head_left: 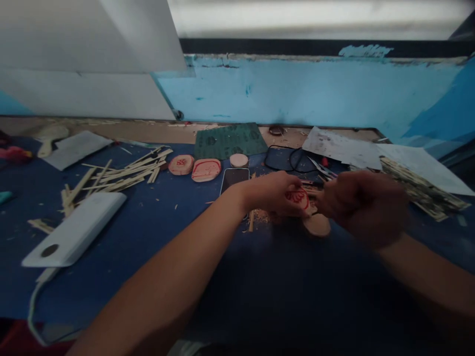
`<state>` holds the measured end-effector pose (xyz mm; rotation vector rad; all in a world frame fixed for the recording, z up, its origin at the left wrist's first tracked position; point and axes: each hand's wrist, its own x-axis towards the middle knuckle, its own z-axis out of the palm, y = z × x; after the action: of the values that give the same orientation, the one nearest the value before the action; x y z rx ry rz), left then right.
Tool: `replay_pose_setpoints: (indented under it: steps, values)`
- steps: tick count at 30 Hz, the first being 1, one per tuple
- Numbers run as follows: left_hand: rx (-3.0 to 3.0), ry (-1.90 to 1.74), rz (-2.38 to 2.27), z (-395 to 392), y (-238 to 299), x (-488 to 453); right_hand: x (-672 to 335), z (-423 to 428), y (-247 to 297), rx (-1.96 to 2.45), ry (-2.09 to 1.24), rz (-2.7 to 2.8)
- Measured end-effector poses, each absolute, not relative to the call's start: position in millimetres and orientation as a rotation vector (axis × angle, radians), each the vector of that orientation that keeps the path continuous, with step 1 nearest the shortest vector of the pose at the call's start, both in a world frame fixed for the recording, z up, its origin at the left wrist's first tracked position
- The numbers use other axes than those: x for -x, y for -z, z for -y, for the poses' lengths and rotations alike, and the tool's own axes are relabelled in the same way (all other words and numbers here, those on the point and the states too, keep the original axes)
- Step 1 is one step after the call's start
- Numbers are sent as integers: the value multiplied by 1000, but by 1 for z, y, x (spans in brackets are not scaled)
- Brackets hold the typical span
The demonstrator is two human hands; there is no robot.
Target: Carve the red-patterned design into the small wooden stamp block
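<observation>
My left hand (272, 193) grips a small wooden disc (297, 198) with a red petal-like design on its face. To its right my right hand (365, 205) is closed in a fist, blurred by motion; what it holds, if anything, I cannot make out. Below the held disc lies a plain wooden disc (317, 225). Wood shavings (261, 215) are scattered under and around my left hand. Behind my left wrist a phone (235, 177) lies on the blue table, partly covered by the hand.
Beyond the phone lie two red-marked wood pieces (206, 169), a pale round piece (239, 160) and green sandpaper (232, 142). Thin wood sticks (122, 173) and a white corded device (76, 230) are at left. A black cable (287, 160), papers (341, 148) and a dark-stained bundle (419, 188) lie right.
</observation>
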<state>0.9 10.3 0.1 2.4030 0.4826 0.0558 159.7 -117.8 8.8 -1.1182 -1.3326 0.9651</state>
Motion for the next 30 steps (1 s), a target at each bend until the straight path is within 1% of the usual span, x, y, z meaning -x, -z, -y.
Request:
replay_pose_setpoints:
  steps: [5,9,14,18,26,30]
  values:
    - [-2403,-59,-468,-10,1,-1,-153,114,-14,995,-1164,1035]
    - [-2417,-60,-499,-8,-2,-1,-151,112,-15,987,-1138,1045]
    - [-2368,-22,-486,-8,-4,1,-158,110,-24,903,-1231,1038]
    - [-2380,-22,-542,-8,-5,2,-166,110,-35,847,-1244,1073]
    - [-2367,-17,-499,-9,-3,0,-162,102,-20,915,-1278,1086]
    - [-2398,-22,-475,-11,-3,0,-160,104,-18,932,-1226,1065]
